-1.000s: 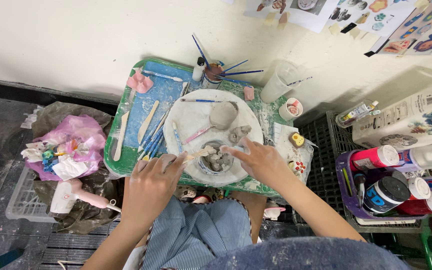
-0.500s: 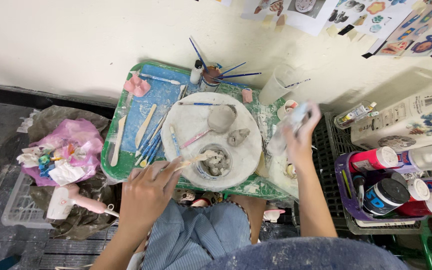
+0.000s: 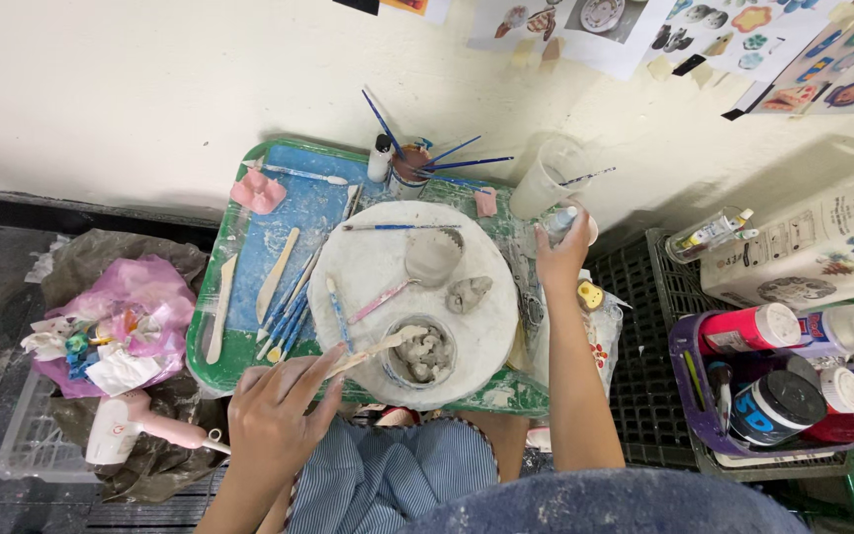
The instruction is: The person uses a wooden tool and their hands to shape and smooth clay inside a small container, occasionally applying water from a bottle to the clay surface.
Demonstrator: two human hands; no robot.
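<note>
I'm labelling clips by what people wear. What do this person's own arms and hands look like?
Both arms are bare to the frame's edge: no sleeves show. The left hand and right hand wear no gloves, and no rings, watch or bracelets are visible. A blue-and-white striped apron covers the lap between the arms.

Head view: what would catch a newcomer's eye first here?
The round white board on the green tray, with a small bowl of grey clay near its front edge. The left hand holds a wooden tool reaching into that bowl. The right hand grips a small bottle at the tray's right edge.
</note>
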